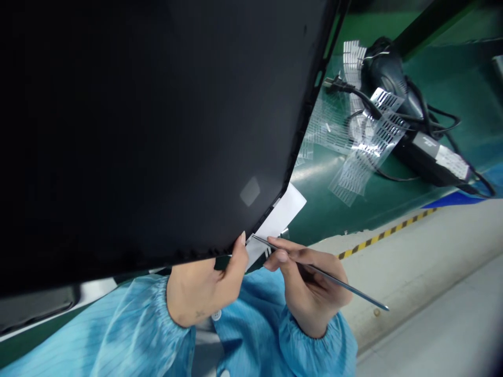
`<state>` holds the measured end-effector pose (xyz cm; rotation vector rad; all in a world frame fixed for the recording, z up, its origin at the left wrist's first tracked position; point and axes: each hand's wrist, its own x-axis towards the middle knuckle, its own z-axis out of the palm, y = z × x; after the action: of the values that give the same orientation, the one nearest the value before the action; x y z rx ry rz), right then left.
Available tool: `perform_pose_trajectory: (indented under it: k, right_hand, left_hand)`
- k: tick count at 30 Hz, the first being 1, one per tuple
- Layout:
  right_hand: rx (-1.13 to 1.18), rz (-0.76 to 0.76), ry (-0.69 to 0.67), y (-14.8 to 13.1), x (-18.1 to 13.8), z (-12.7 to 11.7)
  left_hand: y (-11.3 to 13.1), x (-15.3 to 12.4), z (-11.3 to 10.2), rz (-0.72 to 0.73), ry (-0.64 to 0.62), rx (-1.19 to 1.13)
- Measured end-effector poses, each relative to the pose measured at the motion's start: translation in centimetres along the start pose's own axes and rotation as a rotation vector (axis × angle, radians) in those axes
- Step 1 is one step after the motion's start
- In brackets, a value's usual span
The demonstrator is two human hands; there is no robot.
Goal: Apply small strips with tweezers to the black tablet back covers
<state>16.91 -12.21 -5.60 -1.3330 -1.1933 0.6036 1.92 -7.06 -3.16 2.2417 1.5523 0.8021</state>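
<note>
A large black panel [157,131] with a notched rim fills the upper left and is tilted toward me. My left hand [214,285] grips its lower edge, thumb on the rim near the corner and the other fingers hidden behind. My right hand [310,277] is closed like a pen grip around a thin metal rod-like tool [346,286]. The tool's tip meets the panel's corner edge close to my left thumb, at a small pale piece whose kind I cannot make out. Behind that corner lies a white paper sheet [288,207], partly covered by the panel.
On the green mat [314,183] to the right lie clear strips with silvery bars [369,146], a black corded device [385,73], a power plug [334,84] and a labelled black box [436,157]. Yellow-black tape [389,233] runs beyond the table edge. Another dark object [39,306] is at lower left.
</note>
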Motion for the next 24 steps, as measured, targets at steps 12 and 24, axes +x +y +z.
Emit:
perform_pose_trajectory:
  k: [12,24]
  right_hand:
    - [0.334,0.259,0.095,0.7,0.6,-0.4]
    - [0.585,0.506,0.231,1.8,1.5,-1.5]
  left_hand:
    - [0.0,-0.4,0.0,-0.126,0.047,-0.209]
    - [-1.8,3.1,-8.6,-0.543,0.187,-0.364]
